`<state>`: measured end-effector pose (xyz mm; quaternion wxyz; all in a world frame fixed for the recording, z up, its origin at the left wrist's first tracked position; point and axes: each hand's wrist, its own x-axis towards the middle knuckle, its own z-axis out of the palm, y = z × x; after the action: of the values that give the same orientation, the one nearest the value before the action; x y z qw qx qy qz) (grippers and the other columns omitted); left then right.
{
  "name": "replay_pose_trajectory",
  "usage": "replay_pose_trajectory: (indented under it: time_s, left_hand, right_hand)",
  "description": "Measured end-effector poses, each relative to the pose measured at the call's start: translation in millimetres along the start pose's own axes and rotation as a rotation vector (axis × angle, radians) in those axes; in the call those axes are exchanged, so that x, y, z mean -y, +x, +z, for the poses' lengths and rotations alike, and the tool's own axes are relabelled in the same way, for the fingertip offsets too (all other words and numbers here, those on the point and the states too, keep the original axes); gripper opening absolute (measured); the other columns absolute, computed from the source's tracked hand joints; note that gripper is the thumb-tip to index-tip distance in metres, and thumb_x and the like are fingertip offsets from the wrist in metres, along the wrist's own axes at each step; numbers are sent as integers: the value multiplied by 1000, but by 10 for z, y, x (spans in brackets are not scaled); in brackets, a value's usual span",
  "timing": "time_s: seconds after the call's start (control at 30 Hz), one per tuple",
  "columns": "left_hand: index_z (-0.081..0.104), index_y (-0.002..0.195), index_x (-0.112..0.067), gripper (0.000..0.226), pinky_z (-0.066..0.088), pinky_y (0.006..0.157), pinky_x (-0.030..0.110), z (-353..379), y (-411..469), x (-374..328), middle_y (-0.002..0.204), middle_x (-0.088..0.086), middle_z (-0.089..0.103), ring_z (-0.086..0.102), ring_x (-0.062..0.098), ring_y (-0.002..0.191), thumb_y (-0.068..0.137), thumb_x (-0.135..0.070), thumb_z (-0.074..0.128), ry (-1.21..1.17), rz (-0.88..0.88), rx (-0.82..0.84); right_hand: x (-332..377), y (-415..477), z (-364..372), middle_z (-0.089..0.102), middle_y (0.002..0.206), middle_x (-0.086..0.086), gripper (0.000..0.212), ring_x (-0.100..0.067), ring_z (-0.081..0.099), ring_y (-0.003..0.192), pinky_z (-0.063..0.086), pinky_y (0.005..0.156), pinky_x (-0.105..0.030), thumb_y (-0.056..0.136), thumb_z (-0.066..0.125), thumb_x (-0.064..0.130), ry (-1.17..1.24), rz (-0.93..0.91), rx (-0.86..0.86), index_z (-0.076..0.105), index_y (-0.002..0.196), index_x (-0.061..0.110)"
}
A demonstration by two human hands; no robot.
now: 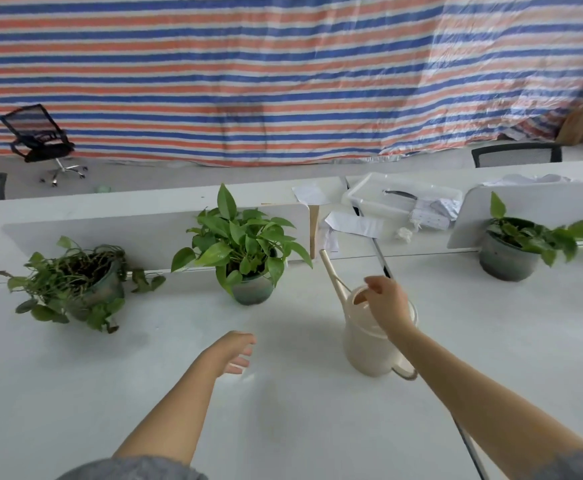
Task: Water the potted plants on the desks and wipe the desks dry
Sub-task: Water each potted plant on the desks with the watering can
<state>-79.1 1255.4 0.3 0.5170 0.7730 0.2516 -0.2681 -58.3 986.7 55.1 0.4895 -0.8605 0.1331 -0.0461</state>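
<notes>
A cream watering can [363, 344] stood upright on the white desk [300, 427], right of centre. Its long thin spout ran away from the person and slightly left, ending just right of the middle potted plant [245, 244]. Its loop handle faced the person.

The right hand [387, 303] lay on the can's top with fingers bent over the rim, though whether it gripped could not be told. The left hand [234, 351] hovered well apart to the can's left, fingers loose and holding nothing, so the right hand was judged better placed to lift.

Any water inside the can was hidden. Each pot held green leaves: a trailing plant [82, 282] at far left, the middle one, and a right-hand plant [512, 251]. Beyond the desk dividers, a clear plastic tub [363, 192] held a dark slim item [399, 194].
</notes>
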Motion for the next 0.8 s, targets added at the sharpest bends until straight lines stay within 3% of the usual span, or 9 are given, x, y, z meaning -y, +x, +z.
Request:
replay_pose_trajectory:
  time_s: [0.13, 0.27, 0.33, 0.4, 0.47, 0.5, 0.57, 0.67, 0.8]
  left_hand:
    - [48, 120, -10, 30, 41, 82, 34, 95, -150, 47, 114, 13, 50, 54, 29, 90, 94, -25, 46, -7, 8, -32]
    - [49, 114, -10, 24, 42, 81, 33, 177, -287, 146, 112, 13, 50, 53, 29, 88, 94, -23, 46, -22, -1, -67]
    - [50, 112, -11, 23, 42, 80, 33, 193, -354, 227, 111, 13, 51, 54, 28, 85, 93, -23, 47, -29, -12, -85]
    - [51, 111, -11, 22, 43, 80, 33, 198, -413, 321, 110, 12, 52, 55, 26, 82, 92, -23, 48, -41, -23, -100]
    - [50, 112, -11, 24, 44, 82, 34, 192, -479, 409, 112, 12, 52, 56, 27, 84, 92, -24, 48, -49, -33, -108]
    - [50, 113, -11, 25, 44, 83, 35, 190, -516, 451, 112, 13, 52, 56, 27, 85, 92, -24, 48, -57, -39, -117]
    - [49, 115, -11, 26, 44, 83, 35, 186, -592, 524, 113, 13, 53, 56, 27, 86, 92, -24, 48, -77, -51, -137]
    - [49, 117, -11, 28, 45, 83, 36, 184, -683, 598, 113, 12, 53, 58, 27, 86, 91, -24, 49, -96, -62, -151]
    - [50, 115, -11, 27, 45, 81, 35, 194, -801, 663, 110, 11, 54, 58, 25, 82, 92, -25, 50, -136, -44, -180]
  right_hand:
    - [-331, -79, -139, 40, 135, -17, 50, -33, 30, 127, 30, 102, -39, 86, 48, 11, -115, 141, -54, 41, 135, 10]
    - [-474, -173, -139, 33, 140, -16, 63, -35, 29, 128, 31, 102, -45, 85, 56, 23, -117, 195, -91, 29, 140, 10]
    - [-560, -182, -124, 37, 136, -17, 67, -36, 35, 125, 36, 99, -45, 81, 61, 32, 26, 292, -86, 32, 137, 9]
    - [-661, -208, -135, 49, 123, -15, 67, -34, 48, 113, 47, 92, -46, 75, 65, 44, 227, 404, -5, 42, 128, 9]
    - [-721, -242, -209, 55, 92, -10, 60, -26, 55, 82, 54, 68, -36, 73, 66, 53, 345, 503, 126, 51, 109, 8]
    - [-747, -257, -256, 50, 75, -8, 58, -21, 50, 64, 46, 53, -28, 73, 64, 57, 346, 531, 205, 51, 97, 6]
    - [-786, -295, -319, 37, 55, -6, 57, -16, 35, 44, 30, 43, -22, 75, 58, 63, 299, 529, 315, 47, 78, 7]
    - [-851, -343, -298, 28, 54, -3, 53, -15, 27, 45, 27, 45, -22, 76, 60, 59, 353, 457, 305, 39, 66, 11]
    - [-893, -474, -340, 32, 59, -1, 54, -18, 34, 53, 39, 39, -21, 76, 67, 50, 465, 412, 156, 33, 55, 14]
